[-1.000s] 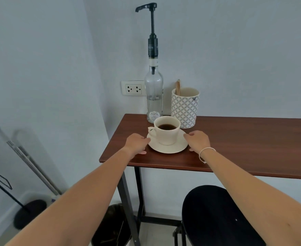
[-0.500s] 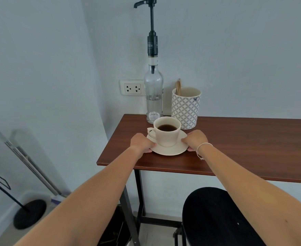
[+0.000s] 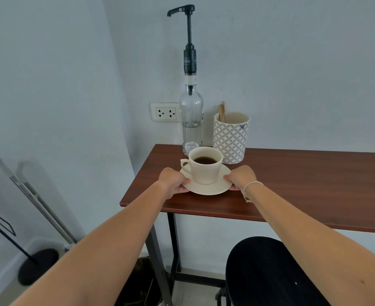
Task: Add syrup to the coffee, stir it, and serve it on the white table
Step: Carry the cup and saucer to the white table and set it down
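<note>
Head view: both hands on the saucer

The left hand (image 3: 173,181) and right hand (image 3: 242,178) are pinching opposite rims of the saucer (image 3: 206,189), which is carrying the cup (image 3: 205,167) on the tabletop (image 3: 303,184), just before the bottle (image 3: 191,120).

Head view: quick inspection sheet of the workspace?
Surface: brown wooden table, against the wall.
Job's things: cup of dark coffee on saucer; syrup pump bottle behind it; patterned holder with wooden stirrers.
Clutter: nothing seen.
Grippers: left hand and right hand grip opposite saucer edges.
Cables: nothing seen; wall socket empty.
Surroundings: black stool, floor stand base.
</note>
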The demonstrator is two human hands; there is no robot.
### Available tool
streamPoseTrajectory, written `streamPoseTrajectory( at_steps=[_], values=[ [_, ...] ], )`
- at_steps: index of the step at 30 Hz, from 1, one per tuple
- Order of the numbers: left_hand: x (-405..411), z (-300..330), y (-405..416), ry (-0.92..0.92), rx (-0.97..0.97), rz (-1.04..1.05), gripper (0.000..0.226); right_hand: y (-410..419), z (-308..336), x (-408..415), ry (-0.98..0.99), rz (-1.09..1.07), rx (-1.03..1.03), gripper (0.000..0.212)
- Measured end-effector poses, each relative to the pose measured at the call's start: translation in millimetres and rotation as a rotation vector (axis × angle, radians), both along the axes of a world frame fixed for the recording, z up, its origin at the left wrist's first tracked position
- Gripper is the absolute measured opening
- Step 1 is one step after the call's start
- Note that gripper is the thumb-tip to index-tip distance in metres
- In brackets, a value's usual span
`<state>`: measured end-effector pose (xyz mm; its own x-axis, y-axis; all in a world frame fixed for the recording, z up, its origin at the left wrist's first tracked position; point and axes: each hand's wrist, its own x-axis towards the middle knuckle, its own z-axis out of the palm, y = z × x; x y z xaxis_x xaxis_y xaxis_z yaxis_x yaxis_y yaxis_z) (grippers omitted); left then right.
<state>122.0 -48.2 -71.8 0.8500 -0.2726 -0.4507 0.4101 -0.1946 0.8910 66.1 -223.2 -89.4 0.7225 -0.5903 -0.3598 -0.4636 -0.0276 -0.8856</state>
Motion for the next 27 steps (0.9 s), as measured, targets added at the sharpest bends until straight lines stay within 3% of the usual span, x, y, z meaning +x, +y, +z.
streamPoseTrajectory(
  at_steps=[15,27],
  values=[
    [-24,3,34,-0.018,-0.086,0.068,0.033,29,10,-14,-0.035,0.073,0.129,0.045],
    [-67,15,128,-0.084,-0.129,0.222,0.034,111,21,-27,-0.138,0.259,0.026,0.024]
  ],
)
